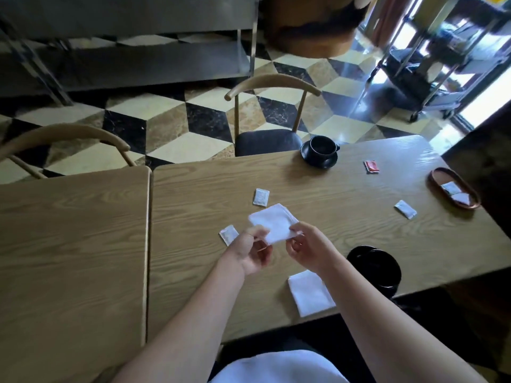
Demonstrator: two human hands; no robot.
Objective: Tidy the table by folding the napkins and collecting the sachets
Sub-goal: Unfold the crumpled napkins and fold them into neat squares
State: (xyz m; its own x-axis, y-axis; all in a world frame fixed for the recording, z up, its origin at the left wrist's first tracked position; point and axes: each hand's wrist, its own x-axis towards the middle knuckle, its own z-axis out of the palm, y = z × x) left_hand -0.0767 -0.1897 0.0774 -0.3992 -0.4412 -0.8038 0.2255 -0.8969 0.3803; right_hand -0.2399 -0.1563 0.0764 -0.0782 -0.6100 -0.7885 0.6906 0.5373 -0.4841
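Observation:
A folded white napkin (273, 223) is held just above the wooden table (318, 189). My left hand (251, 251) pinches its near left edge, and my right hand (307, 244) pinches its near right corner. A second folded white napkin (309, 294) lies flat near the table's front edge, partly under my right forearm. White sachets lie loose: one (229, 234) just left of my left hand, one (261, 197) beyond the held napkin, one (405, 209) far right. A red sachet (371, 166) lies at the back right. An oval brown tray (439, 175) holds two white sachets (455, 192).
A black cup on a black saucer (320, 150) stands at the table's far edge. A black round object (373, 265) sits near the front right edge. A second wooden table (69, 244) adjoins on the left. Two wooden chairs (268, 134) stand beyond.

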